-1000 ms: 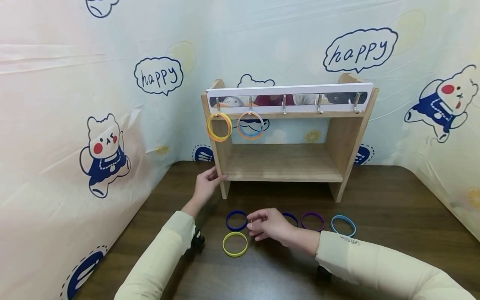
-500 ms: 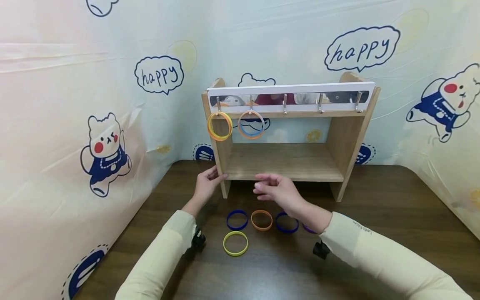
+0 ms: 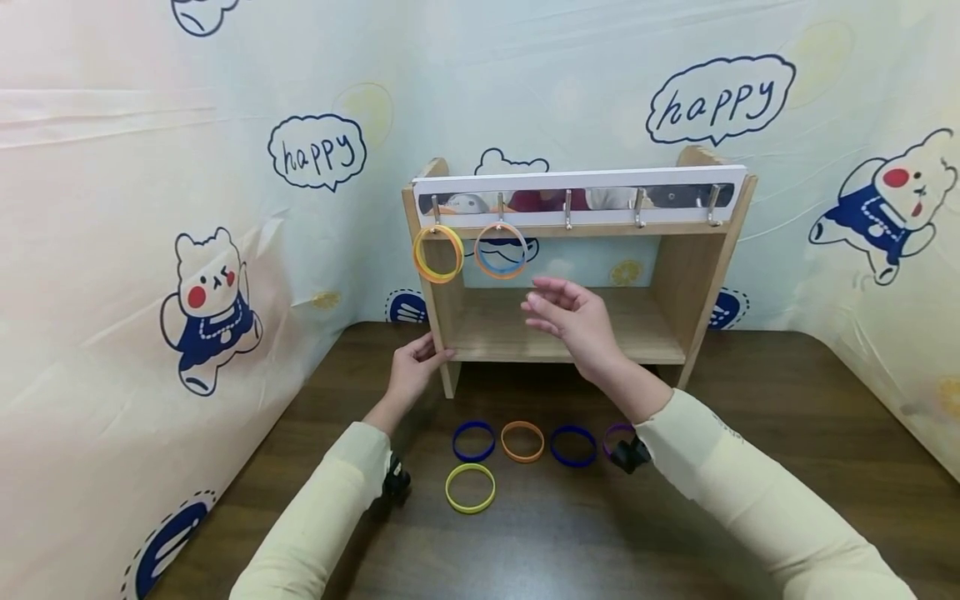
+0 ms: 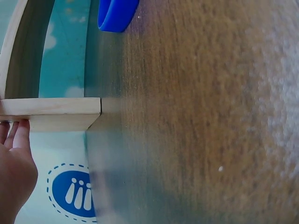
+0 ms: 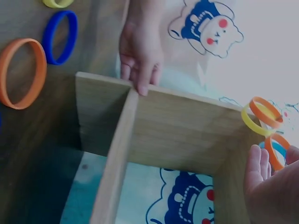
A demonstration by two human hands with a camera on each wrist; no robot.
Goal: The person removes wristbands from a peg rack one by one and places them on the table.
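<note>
My left hand (image 3: 412, 371) holds the left side panel of a small wooden shelf rack (image 3: 555, 325), thumb at its front edge; the left wrist view shows fingertips on the panel's outer face. My right hand (image 3: 577, 321) is raised before the rack with loosely bent fingers and nothing seen in them. Yellow and orange silicone wristbands (image 3: 438, 277) hang on the leftmost hook. Orange and light blue wristbands (image 5: 276, 154) hang on the second hook, near my right fingertips in the right wrist view. Below lie an orange wristband (image 3: 522, 458), two dark blue ones and a yellow wristband (image 3: 470, 509).
A white hook strip (image 3: 600, 218) with several metal hooks runs along the rack's top front. A purple wristband (image 3: 609, 437) lies partly behind the right wrist's camera. The brown table (image 3: 525, 550) meets a printed cloth backdrop (image 3: 322, 242).
My right hand has risen from beside the orange wristband on the table to in front of the rack, uncovering that band. The right sleeve now covers the light blue band. My left hand stays put.
</note>
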